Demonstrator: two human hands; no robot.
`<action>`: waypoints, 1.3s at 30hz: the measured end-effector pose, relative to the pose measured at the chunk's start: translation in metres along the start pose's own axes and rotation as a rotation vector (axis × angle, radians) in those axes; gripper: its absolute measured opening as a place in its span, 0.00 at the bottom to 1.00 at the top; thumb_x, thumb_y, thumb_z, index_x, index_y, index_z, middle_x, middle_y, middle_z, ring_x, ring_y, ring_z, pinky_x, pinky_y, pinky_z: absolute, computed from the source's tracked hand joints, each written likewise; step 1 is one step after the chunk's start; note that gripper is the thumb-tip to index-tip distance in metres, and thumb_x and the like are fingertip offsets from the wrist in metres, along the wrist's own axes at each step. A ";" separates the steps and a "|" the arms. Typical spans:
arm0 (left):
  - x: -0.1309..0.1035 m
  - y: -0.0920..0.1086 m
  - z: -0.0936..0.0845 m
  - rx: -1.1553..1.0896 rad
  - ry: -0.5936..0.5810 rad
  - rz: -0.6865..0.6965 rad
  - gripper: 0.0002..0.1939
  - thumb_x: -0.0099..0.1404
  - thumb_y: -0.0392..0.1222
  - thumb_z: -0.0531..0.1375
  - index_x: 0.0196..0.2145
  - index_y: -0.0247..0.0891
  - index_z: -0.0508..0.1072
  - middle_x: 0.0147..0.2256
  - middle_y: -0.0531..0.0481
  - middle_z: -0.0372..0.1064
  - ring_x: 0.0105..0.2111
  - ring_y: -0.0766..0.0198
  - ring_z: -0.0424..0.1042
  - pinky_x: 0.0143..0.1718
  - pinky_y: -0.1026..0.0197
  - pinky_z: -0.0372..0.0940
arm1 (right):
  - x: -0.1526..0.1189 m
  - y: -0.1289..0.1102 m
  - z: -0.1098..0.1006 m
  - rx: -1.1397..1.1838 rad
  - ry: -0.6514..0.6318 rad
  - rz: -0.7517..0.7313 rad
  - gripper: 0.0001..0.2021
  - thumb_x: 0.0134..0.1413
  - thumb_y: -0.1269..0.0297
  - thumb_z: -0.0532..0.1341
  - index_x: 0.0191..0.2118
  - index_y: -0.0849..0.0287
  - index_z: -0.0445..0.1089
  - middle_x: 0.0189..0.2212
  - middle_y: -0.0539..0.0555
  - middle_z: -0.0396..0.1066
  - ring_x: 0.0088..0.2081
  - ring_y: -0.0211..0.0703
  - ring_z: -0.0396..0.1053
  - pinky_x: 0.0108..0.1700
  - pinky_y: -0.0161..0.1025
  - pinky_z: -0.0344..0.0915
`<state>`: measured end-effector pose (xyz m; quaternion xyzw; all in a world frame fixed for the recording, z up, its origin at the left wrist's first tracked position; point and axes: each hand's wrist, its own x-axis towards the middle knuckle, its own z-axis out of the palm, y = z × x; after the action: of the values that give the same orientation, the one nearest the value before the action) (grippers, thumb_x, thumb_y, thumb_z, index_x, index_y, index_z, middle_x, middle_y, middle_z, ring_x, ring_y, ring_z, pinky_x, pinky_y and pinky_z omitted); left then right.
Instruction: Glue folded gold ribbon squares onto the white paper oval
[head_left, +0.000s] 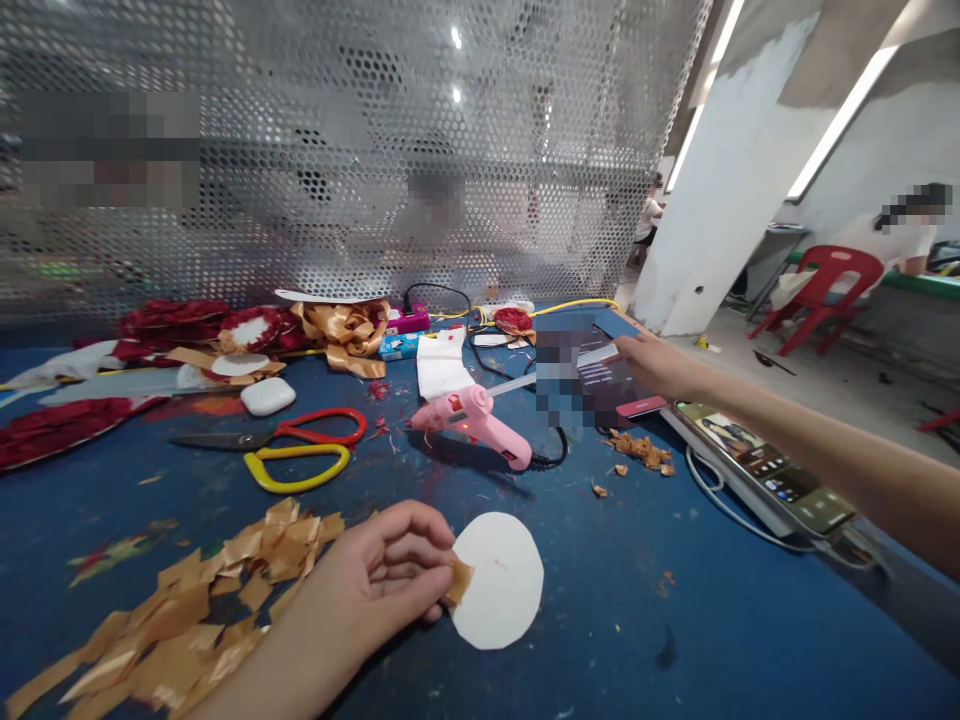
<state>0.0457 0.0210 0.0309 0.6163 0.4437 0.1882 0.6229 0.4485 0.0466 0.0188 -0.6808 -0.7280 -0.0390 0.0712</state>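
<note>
My left hand (401,570) pinches a small gold ribbon piece (459,580) over the left edge of a white round disc (502,590), which lies flat on the table. My right hand (649,365) reaches far forward, its fingers closed on the outer end of a long translucent glue stick (514,383). That stick runs into the back of a pink glue gun (480,420), whose nozzle points left. Beside my left forearm is a pile of cut gold ribbon pieces (202,610). Scissors (300,445) with one red and one yellow handle lie open further back.
Behind the blue table (600,620) rises a perforated metal screen (337,150). Dark red fabric pieces (172,330), gold ribbon (349,335) and a white case (268,396) lie along the back left. A phone (765,465) with a white cable lies under my right forearm. Other people sit beyond.
</note>
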 end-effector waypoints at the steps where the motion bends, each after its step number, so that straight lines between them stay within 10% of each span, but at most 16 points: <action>1: 0.000 0.000 0.000 -0.006 0.000 0.000 0.15 0.48 0.46 0.66 0.30 0.37 0.68 0.25 0.53 0.70 0.24 0.67 0.69 0.26 0.66 0.64 | 0.000 0.000 -0.001 -0.004 -0.002 0.009 0.17 0.45 0.79 0.48 0.41 0.61 0.65 0.35 0.59 0.70 0.37 0.47 0.67 0.36 0.40 0.63; 8: 0.003 -0.004 -0.002 -0.165 0.056 -0.003 0.16 0.48 0.44 0.67 0.31 0.36 0.67 0.24 0.53 0.71 0.24 0.68 0.70 0.28 0.67 0.65 | -0.006 -0.061 -0.031 0.539 0.239 0.090 0.13 0.52 0.69 0.52 0.45 0.57 0.60 0.39 0.56 0.71 0.39 0.43 0.69 0.40 0.40 0.66; 17: 0.002 -0.006 -0.002 -0.324 0.074 -0.011 0.17 0.50 0.41 0.67 0.33 0.36 0.65 0.25 0.52 0.72 0.26 0.68 0.72 0.31 0.67 0.66 | -0.007 -0.173 -0.015 0.817 -0.163 -0.127 0.17 0.45 0.61 0.63 0.42 0.59 0.65 0.38 0.54 0.70 0.36 0.42 0.67 0.38 0.39 0.65; 26: 0.002 -0.011 -0.003 -0.334 0.048 0.016 0.15 0.52 0.40 0.66 0.34 0.36 0.64 0.25 0.53 0.72 0.26 0.68 0.72 0.32 0.67 0.66 | 0.014 -0.182 0.005 0.753 -0.046 -0.119 0.08 0.49 0.62 0.59 0.36 0.56 0.70 0.25 0.51 0.68 0.27 0.40 0.64 0.29 0.38 0.63; 32: 0.003 -0.013 -0.004 -0.322 0.023 0.024 0.15 0.52 0.41 0.66 0.33 0.36 0.64 0.25 0.52 0.72 0.25 0.68 0.72 0.30 0.66 0.66 | -0.038 -0.181 -0.026 0.717 0.159 -0.126 0.15 0.55 0.58 0.53 0.48 0.48 0.68 0.34 0.53 0.71 0.34 0.46 0.68 0.33 0.42 0.67; 39: 0.000 -0.012 -0.001 -0.284 0.110 0.150 0.13 0.53 0.41 0.65 0.32 0.36 0.64 0.27 0.51 0.72 0.26 0.67 0.72 0.30 0.65 0.67 | -0.100 -0.168 -0.004 0.531 0.179 -0.165 0.12 0.56 0.60 0.51 0.30 0.47 0.72 0.30 0.55 0.70 0.31 0.46 0.70 0.33 0.40 0.68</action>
<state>0.0413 0.0194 0.0194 0.5421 0.3987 0.3283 0.6628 0.2876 -0.0646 0.0142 -0.5708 -0.7564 0.0875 0.3073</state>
